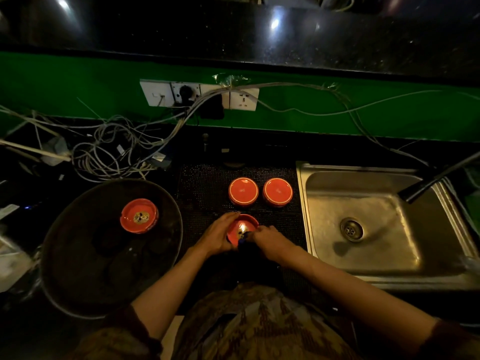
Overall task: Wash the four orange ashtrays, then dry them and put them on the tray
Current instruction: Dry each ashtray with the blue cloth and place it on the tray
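While scanning from the far left: tangle of cables (104,149) heaped on the dark tabletop (31,333); just below, round dark tray (65,255) carrying one orange ashtray (139,215), upright, apparently finished and parked; moving right onto the black mesh mat (202,193): two upturned ashtrays (243,191) side by side at the back, bases up, seemingly washed and draining, not yet dried; nearer the body, held ashtray (242,228) tilted toward the camera, bowl catching a glint of light; left hand (220,236) curled round its left rim, steadying; right hand (270,241) with fingers closed on a dark blue cloth (244,241), pressing it against the bowl's lower right edge; cloth mostly lost in shadow, so hard to say how much of it is inside the bowl; further right, steel sink (363,268) with drain in the middle and dark faucet (426,185) reaching in from the right, no water visibly running.

Step in hand, by the look of it: drying the second of four; roughly a quarter delivered. Next move calls for wiping round the bowl and rim, then carrying across to the left and setting down beside the first on the tray, apart enough not to clink; after that, back to the mat for the upturned pair.
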